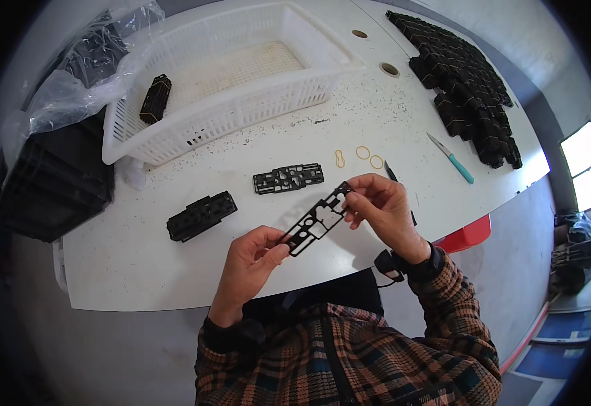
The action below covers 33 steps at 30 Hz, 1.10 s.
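a flat black plastic frame [317, 220] is being held above the table [140, 264] edge, pinched at its 7 o'clock end by the left hand [251, 260] and at its 1 o'clock end by the right hand [383, 206]. fingers are being kept narrow, on the outer edges only; light pressure is judged best, so the thin frame is not being flexed.

white basket [241, 101] | rubber bands [363, 153] | teal knife [452, 160] | black stack [468, 88]

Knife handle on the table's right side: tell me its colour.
Teal, on the knife with a pale blade; the head view shows it.
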Each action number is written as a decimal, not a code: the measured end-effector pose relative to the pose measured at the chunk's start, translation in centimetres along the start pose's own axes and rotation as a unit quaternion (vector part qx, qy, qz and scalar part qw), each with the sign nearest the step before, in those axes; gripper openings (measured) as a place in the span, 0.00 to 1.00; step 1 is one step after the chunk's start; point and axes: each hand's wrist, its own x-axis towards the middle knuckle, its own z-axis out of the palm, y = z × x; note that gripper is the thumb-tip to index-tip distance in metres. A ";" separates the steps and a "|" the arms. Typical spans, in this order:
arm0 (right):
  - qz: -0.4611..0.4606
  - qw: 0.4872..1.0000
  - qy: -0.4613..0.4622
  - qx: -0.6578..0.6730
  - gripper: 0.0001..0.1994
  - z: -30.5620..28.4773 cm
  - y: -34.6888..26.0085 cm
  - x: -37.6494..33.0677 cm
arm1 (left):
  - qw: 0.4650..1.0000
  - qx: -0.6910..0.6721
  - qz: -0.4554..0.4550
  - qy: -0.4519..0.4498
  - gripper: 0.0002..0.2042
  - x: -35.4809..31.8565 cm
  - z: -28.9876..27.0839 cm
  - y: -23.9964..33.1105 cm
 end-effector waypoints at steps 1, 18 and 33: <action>0.000 1.000 0.006 -0.007 0.08 -0.3 0.3 -0.3 | 0.999 0.030 0.025 0.004 0.07 0.0 -0.1 0.1; 0.062 0.996 0.018 0.056 0.09 -3.4 2.8 -3.1 | 0.786 0.579 0.199 0.087 0.31 9.1 1.1 0.6; 0.054 0.984 -0.004 0.169 0.12 -3.4 4.0 -3.9 | 0.785 0.606 0.114 0.059 0.24 10.9 2.3 0.3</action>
